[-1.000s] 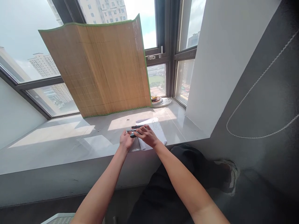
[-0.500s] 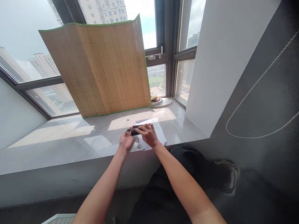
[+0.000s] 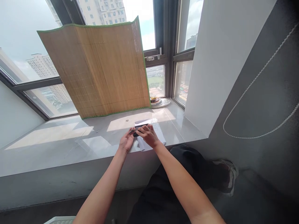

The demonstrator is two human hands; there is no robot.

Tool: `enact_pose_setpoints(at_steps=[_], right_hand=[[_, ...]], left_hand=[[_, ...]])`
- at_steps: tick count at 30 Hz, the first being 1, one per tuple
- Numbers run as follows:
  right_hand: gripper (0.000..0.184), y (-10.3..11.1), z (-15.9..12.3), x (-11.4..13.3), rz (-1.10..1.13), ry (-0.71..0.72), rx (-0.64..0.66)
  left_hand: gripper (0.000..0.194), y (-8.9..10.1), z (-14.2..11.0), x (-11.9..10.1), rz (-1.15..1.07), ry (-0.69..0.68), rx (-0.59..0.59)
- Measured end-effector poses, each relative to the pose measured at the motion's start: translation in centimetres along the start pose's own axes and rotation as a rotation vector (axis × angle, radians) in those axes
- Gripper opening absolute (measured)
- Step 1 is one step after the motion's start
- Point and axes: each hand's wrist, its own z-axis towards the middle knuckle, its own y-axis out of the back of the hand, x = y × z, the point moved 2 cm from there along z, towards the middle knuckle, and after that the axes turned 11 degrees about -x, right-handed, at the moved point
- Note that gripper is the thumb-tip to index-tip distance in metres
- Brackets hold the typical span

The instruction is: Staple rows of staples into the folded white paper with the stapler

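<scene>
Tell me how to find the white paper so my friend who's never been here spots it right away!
Start at the big tan mat with green edges standing on the pale windowsill. Look toward the sill's front edge, where the white paper lies beneath the person's right hand. Unlike the bright patches nearby, it carries small marks.

Bright corner with a pale ledge point(image 3: 44, 158)
Dark-framed windows point(image 3: 163, 34) look out on tall buildings point(image 3: 40, 65) at far left; sunlight point(image 3: 97, 142) falls in patches across the ledge. A white wall point(image 3: 217, 68) rises at right, and the floor point(image 3: 25, 214) at near left lies in shadow.
</scene>
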Motion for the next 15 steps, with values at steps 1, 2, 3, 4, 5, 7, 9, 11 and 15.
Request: enact_pose_setpoints(at_steps=[1, 2, 3, 4, 5, 7, 9, 11, 15], right_hand=[[0.029, 0.0, 0.0, 0.2, -0.005, 0.010, 0.003], [0.029, 0.0, 0.0, 0.3, -0.008, 0.013, 0.005], [0.030, 0.0, 0.0, 0.2, -0.011, 0.006, 0.005], [0.032, 0.1, 0.0, 0.1, -0.013, -0.015, 0.001], [0.035, 0.1, 0.0, -0.1, -0.014, -0.057, -0.008], [0.042, 0.3, 0.0, -0.9, -0.006, -0.215, -0.038], [0.038, 0.4, -0.1, -1.8, 0.029, -0.443, -0.060], [0.027, 0.4, -0.2, -2.6, 0.107, -0.659, -0.041], [0.025, -0.1, -0.8, -3.2, 0.195, -0.859, 0.078]], left_hand=[[0.046, 0.0, 0.1, 0.1, 0.014, -0.012, -0.009], [0.047, -0.1, 0.1, 0.2, 0.021, -0.020, -0.016], [0.048, -0.1, 0.1, 0.2, 0.018, -0.023, -0.022], [0.048, -0.1, 0.1, 0.2, 0.009, -0.023, -0.026], [0.047, -0.1, 0.1, 0.2, -0.003, -0.022, -0.030], [0.045, -0.1, 0.0, 0.1, -0.024, -0.022, -0.036], [0.041, -0.1, -0.2, 0.0, -0.021, -0.035, -0.026], [0.034, -0.1, -0.4, 0.0, 0.029, -0.068, -0.004], [0.021, -0.3, -1.0, 0.4, 0.277, -0.148, 0.075]])
